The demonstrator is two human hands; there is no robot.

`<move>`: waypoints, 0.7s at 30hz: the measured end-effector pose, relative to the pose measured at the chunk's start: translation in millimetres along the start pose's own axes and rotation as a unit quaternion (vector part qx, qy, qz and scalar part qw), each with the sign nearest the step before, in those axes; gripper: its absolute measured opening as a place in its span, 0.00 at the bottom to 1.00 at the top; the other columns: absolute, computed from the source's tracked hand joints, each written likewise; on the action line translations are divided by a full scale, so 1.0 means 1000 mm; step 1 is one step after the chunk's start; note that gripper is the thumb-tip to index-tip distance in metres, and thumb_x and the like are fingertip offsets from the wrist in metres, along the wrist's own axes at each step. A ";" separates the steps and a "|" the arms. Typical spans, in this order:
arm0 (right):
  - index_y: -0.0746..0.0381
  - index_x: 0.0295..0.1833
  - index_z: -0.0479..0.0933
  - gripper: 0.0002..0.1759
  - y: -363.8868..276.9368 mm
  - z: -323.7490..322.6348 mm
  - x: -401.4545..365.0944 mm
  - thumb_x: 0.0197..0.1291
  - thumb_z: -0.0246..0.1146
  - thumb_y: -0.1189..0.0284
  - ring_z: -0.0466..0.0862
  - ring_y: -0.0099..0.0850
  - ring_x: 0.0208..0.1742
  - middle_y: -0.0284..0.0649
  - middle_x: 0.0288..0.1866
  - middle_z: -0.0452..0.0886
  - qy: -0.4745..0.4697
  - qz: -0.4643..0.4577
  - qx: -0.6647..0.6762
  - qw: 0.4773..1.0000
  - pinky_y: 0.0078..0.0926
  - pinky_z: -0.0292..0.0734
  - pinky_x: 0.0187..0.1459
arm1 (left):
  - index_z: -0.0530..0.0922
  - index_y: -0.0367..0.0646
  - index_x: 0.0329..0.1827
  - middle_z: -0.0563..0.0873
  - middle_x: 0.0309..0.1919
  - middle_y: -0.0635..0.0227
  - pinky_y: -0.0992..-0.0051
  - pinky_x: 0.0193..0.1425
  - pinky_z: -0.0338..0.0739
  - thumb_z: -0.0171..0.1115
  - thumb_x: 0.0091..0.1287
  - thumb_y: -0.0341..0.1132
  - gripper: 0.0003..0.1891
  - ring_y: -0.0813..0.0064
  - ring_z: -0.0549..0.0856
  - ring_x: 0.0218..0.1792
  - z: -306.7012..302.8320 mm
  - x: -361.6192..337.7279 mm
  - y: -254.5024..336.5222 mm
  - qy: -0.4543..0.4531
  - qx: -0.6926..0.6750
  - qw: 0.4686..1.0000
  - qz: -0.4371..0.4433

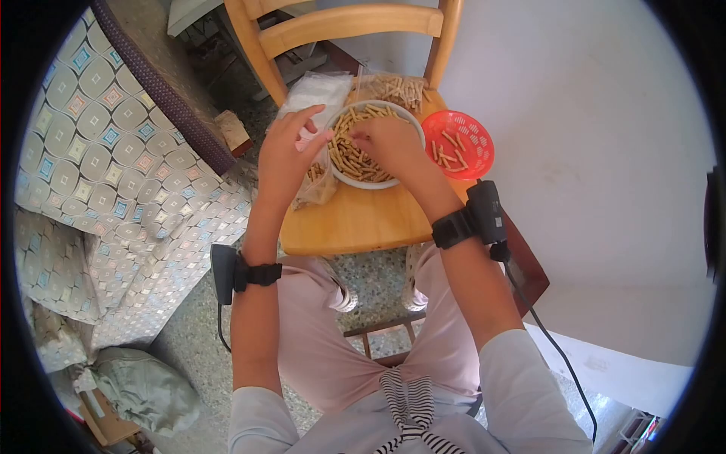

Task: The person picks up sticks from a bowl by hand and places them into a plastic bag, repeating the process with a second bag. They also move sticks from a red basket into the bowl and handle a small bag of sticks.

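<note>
A white round bowl [358, 184] full of short tan sticks [354, 160] sits on the wooden chair seat. My right hand [393, 144] is over the bowl's right side, its fingers curled down at the sticks; what they pinch, if anything, is hidden. At the bowl's left edge is my left hand [291, 147], thumb and fingers apart, with nothing visible between them. Below it lies a clear plastic bag [319, 185] with some sticks inside. A red perforated basket [480, 155] with several loose sticks stands right of the bowl.
Behind the bowl lie another clear bag of sticks [401, 89] and a white plastic bag [321, 91]. The chair's wooden backrest [352, 30] rises at the far side. Patterned cloth [113, 159] covers furniture on the left; a white wall [575, 151] is on the right.
</note>
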State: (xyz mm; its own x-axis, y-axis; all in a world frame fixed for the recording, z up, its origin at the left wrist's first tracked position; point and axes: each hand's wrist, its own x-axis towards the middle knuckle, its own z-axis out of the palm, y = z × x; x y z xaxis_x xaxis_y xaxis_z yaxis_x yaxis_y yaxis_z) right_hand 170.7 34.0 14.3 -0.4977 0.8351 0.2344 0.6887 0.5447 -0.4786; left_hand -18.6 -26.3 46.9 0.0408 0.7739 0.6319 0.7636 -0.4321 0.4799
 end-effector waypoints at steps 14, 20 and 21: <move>0.59 0.44 0.85 0.09 -0.022 -0.015 0.004 0.58 0.67 0.70 0.83 0.48 0.41 0.46 0.39 0.85 0.077 -0.100 0.209 0.970 0.41 0.77 0.43 | 0.85 0.45 0.43 0.83 0.34 0.73 0.79 0.31 0.71 0.70 0.62 0.30 0.08 0.80 0.76 0.25 0.003 -0.002 0.026 -0.029 -0.096 0.993 -0.061; 0.57 0.47 0.86 0.12 -0.019 -0.030 0.004 0.58 0.69 0.67 0.84 0.34 0.37 0.40 0.41 0.86 0.115 -0.051 0.214 0.969 0.32 0.77 0.41 | 0.85 0.45 0.46 0.86 0.36 0.71 0.79 0.31 0.72 0.69 0.64 0.31 0.09 0.81 0.78 0.26 0.000 -0.001 0.021 0.002 -0.076 0.994 -0.081; 0.57 0.46 0.86 0.11 -0.019 -0.031 0.004 0.59 0.69 0.66 0.84 0.34 0.37 0.39 0.40 0.86 0.128 -0.062 0.214 0.966 0.31 0.77 0.41 | 0.85 0.44 0.47 0.87 0.38 0.71 0.80 0.32 0.71 0.69 0.65 0.30 0.09 0.82 0.79 0.27 -0.001 -0.001 0.021 -0.009 -0.080 0.992 -0.096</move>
State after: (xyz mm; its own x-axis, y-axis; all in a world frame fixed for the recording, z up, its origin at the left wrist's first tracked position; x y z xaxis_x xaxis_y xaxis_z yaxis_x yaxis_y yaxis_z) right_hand 171.7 29.6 50.9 -0.3784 0.7866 0.4880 0.3228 0.6062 -0.7269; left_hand -3.2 -36.4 56.7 -0.0825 0.8568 0.5089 0.6469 -0.3425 0.6814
